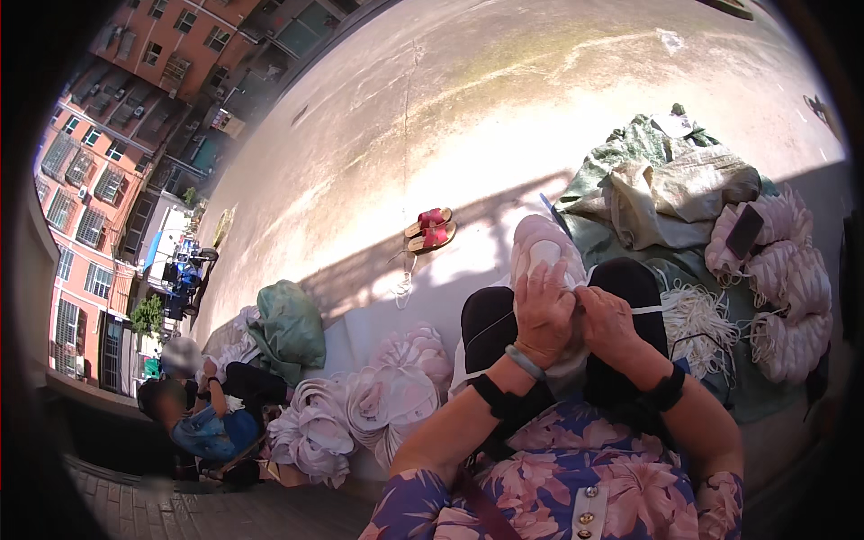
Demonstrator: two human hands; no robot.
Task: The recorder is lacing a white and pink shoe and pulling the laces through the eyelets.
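On my lap stands a bundle of pale pinkish-white, sole-shaped pieces [540,236], stacked closely together. My left hand [545,317] presses against the bundle's near side, its fingers bent over the pieces. Just right of it, my right hand [605,320] is closed in a pinch, its fingertips close to the left hand. From the right hand a white cord [648,310] runs across my dark right trouser leg. It leads toward a loose heap of white cords [697,328] on the ground. What lies between the two hands is partly hidden by the fingers.
Tied bundles of similar pieces [393,400] lie left of me, others [792,297] at right with a dark phone [744,231] on top. Green sacking [666,175] spreads ahead right. Red sandals [432,230] and a green sack [288,328] lie left. Another person [211,423] sits far left.
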